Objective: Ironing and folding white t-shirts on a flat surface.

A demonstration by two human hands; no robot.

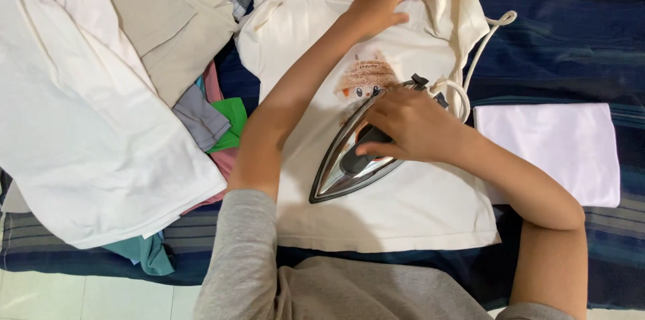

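Chrome iron (346,159) seemingly under right hand (410,133)

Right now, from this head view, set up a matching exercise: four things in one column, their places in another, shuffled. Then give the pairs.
Things:
1. iron
2. left hand
3. folded white cloth
4. pile of clothes

Places:
A. right of the shirt, on the striped blanket
B. left of the shirt
C. at the shirt's collar
D. on the white T-shirt, under the right hand

Pairs: 1-D, 2-C, 3-A, 4-B
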